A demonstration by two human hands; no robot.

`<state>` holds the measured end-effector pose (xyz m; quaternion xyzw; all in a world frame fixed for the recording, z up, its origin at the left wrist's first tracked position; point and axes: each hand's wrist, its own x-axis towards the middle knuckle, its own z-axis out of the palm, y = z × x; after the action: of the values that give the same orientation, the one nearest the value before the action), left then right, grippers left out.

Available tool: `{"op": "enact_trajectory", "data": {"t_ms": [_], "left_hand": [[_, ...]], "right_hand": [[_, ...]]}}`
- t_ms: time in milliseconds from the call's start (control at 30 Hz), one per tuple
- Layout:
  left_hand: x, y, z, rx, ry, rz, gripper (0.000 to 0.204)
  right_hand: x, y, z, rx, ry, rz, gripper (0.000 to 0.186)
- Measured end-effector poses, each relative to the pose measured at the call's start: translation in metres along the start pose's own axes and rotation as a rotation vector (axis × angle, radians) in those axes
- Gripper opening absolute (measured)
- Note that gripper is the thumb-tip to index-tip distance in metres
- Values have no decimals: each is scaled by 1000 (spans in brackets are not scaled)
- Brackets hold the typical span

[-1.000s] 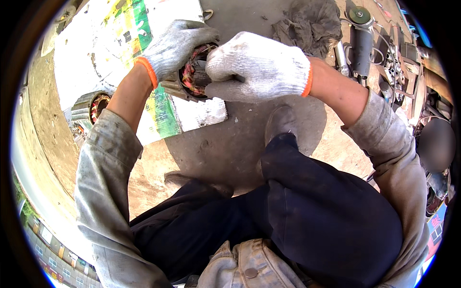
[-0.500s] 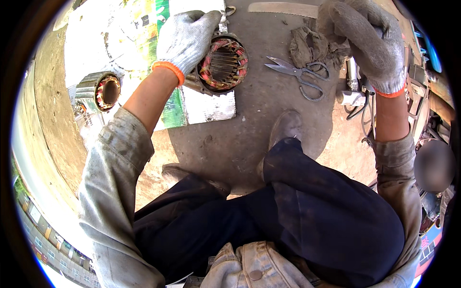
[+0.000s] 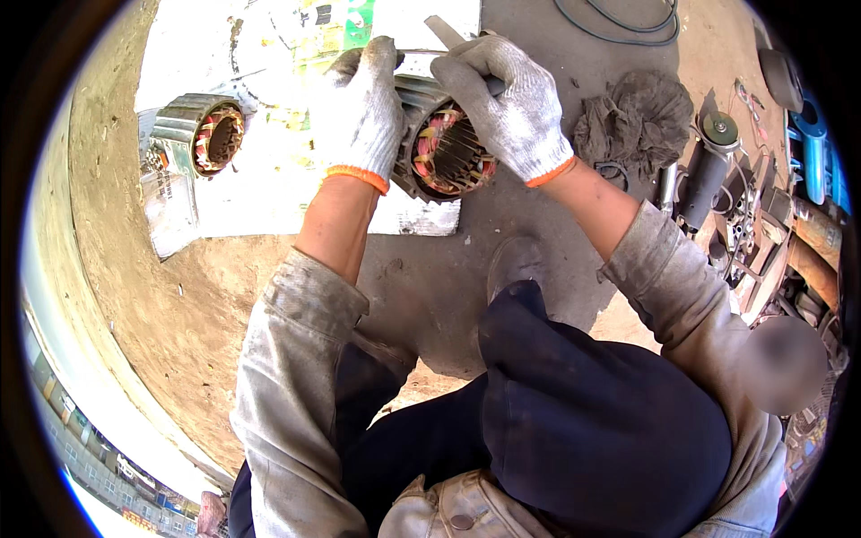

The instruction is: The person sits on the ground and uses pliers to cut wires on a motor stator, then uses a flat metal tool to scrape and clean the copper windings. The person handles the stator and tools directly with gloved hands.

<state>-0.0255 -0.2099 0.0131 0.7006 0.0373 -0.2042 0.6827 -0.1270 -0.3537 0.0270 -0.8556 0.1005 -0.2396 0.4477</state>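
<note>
A motor stator (image 3: 448,152) with red and yellow windings round its bore lies on a white, green-marked sheet (image 3: 417,220). My left hand (image 3: 363,117), in a white knit glove with an orange cuff, is beside its left side, fingers closed in a pinch; what they hold is hidden. My right hand (image 3: 511,103), gloved alike, is closed above the stator's right rim. From its fingers a flat, narrow saw blade (image 3: 444,32) sticks out toward the far left. A second, smaller stator (image 3: 193,133) lies on the sheet's left part.
A crumpled dark rag (image 3: 639,121) lies right of my right wrist. Scissors (image 3: 613,170) show only a handle loop past my forearm. An angle grinder (image 3: 707,175) and metal scrap are at the right. A dark cable (image 3: 632,38) curves on the far ground.
My right hand has come left with the saw blade, from above the rag to the stator. My left hand has shifted to the stator's left side. The view has moved, and my forearm now mostly covers the scissors.
</note>
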Motion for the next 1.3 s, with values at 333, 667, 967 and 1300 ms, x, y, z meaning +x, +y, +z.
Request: {"op": "enact_trajectory", "data": {"t_ms": [333,667,967,1300], "left_hand": [[-104,27,-31,397,-247,757,36],[-157,38,20,679,-421,-95,62],[-165,27,22,513,-390,21,49],[-117,12,-48,53,82,22,31]], "right_hand": [[-2,8,-14,102,-45,45,18],[-6,2,-7,177,-88,-49,20],[-11,8,-10,262,-101,-72,21],[-10,11,-18,237,-107,11,20]]}}
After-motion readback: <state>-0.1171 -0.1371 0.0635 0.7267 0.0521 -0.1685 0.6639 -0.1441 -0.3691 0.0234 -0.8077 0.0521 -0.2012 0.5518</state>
